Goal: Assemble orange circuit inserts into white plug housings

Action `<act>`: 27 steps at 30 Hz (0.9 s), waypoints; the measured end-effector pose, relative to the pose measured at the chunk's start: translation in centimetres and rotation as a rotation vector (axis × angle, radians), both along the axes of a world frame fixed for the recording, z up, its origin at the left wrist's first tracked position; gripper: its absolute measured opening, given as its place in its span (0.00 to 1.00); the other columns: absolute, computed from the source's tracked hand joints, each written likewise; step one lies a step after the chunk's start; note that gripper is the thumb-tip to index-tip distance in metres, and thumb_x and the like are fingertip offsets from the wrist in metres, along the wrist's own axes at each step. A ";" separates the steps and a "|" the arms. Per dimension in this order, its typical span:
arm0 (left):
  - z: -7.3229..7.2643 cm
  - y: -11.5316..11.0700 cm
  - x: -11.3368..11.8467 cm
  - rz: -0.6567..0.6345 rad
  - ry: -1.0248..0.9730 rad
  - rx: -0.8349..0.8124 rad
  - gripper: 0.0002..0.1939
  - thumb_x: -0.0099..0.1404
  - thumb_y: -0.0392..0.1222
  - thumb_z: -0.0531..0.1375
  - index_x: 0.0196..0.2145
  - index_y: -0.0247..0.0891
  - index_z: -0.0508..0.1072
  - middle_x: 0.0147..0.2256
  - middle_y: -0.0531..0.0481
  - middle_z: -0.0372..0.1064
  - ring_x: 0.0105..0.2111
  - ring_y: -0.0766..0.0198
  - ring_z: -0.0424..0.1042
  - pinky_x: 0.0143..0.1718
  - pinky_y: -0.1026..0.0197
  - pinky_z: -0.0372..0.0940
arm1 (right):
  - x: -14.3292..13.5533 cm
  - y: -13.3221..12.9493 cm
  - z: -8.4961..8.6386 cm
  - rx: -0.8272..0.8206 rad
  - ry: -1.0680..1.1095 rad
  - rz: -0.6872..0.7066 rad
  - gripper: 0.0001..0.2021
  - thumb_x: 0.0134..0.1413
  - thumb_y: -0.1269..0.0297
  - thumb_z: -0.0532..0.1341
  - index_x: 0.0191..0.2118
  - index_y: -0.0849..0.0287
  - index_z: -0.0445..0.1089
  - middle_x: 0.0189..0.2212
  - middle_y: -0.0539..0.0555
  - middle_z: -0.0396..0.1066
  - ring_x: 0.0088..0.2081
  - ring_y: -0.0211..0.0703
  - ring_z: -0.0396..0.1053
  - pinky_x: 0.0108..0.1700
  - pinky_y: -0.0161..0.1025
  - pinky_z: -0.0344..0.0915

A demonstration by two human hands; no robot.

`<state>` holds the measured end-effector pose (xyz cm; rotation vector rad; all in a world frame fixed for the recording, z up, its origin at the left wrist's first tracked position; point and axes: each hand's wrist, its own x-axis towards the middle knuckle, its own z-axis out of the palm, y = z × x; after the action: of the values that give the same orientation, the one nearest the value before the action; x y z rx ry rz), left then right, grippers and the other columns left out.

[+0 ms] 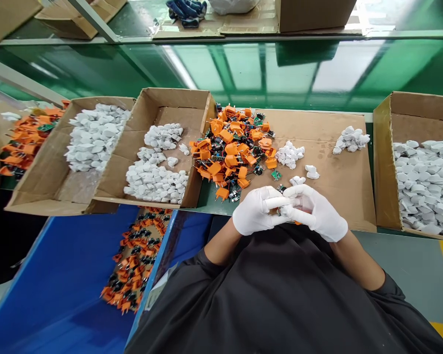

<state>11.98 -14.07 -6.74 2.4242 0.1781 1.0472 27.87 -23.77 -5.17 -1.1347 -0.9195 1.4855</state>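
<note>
Closest of all is the wearer's black top [280, 295], spread across the bottom of the frame. Just above it, right of centre, the gloved left hand [260, 210] and gloved right hand [313, 210] meet, fingers bent and tips together, apparently closed on a small part [279, 211]. It sits between the two hands, so neither is nearer. From where I stand the gloves cover most of it, and I can't tell its long axis. A bit of orange peeks out below the right fingers.

Right above the fingertips, toward the top of the frame, is a dark little board [281, 188]; whether a glove touches it I can't say. Two loose white clumps [312, 171] lie a little higher on the cardboard sheet [339, 196], closer to the right hand. A heap of white pieces [290, 155] is beyond them, with a green board [276, 175] below its left end.

The pile of orange plugs [231, 147], tangled with dark parts, rises to the upper left of the left hand, on the desk [216, 204]. Past that pile, the wall of an open carton [195, 189] stands before more white pieces. At the right edge, the side of another carton [386, 172] stands between the right hand and the white stock [428, 187] inside. A blue bin [77, 275] fills the lower left.
</note>
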 end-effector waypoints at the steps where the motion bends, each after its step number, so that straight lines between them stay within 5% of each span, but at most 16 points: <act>1: 0.0 -0.1 0.0 0.004 0.022 -0.005 0.09 0.63 0.44 0.64 0.38 0.40 0.70 0.24 0.55 0.70 0.24 0.68 0.67 0.29 0.66 0.62 | 0.2 0.0 -0.1 -0.001 -0.006 0.016 0.17 0.50 0.60 0.70 0.43 0.56 0.66 0.35 0.51 0.71 0.36 0.39 0.73 0.40 0.38 0.73; 5: 0.0 -0.4 -0.1 0.046 0.170 -0.005 0.05 0.63 0.40 0.64 0.37 0.39 0.72 0.28 0.52 0.72 0.28 0.66 0.69 0.32 0.64 0.64 | 0.7 -0.1 -0.8 -0.041 -0.097 0.015 0.21 0.48 0.60 0.70 0.47 0.58 0.67 0.36 0.52 0.71 0.36 0.40 0.73 0.40 0.39 0.73; 12: -0.6 -0.4 -0.2 0.053 0.162 -0.091 0.17 0.63 0.47 0.65 0.48 0.40 0.73 0.30 0.52 0.71 0.29 0.66 0.69 0.32 0.64 0.64 | 0.0 -0.3 -1.1 -0.033 -0.071 -0.073 0.22 0.49 0.62 0.68 0.51 0.57 0.68 0.35 0.51 0.74 0.31 0.36 0.72 0.35 0.35 0.73; 23: -0.9 -0.5 0.1 0.047 0.030 -0.174 0.13 0.60 0.47 0.68 0.40 0.39 0.76 0.23 0.56 0.66 0.24 0.70 0.65 0.27 0.67 0.61 | 0.0 -0.4 -1.0 -0.042 -0.014 -0.018 0.20 0.52 0.60 0.67 0.50 0.58 0.68 0.39 0.55 0.76 0.39 0.40 0.75 0.40 0.37 0.73; 27: -0.9 -0.4 -0.1 0.036 0.073 -0.214 0.11 0.59 0.46 0.68 0.39 0.40 0.77 0.23 0.56 0.67 0.23 0.71 0.65 0.27 0.67 0.60 | 0.0 -0.5 -0.9 -0.029 -0.049 -0.002 0.21 0.49 0.63 0.69 0.50 0.58 0.67 0.33 0.51 0.74 0.33 0.37 0.72 0.37 0.36 0.72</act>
<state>11.84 -14.49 -7.67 2.2740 0.3420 0.9058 27.90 -24.25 -6.08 -1.1976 -0.9332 1.4789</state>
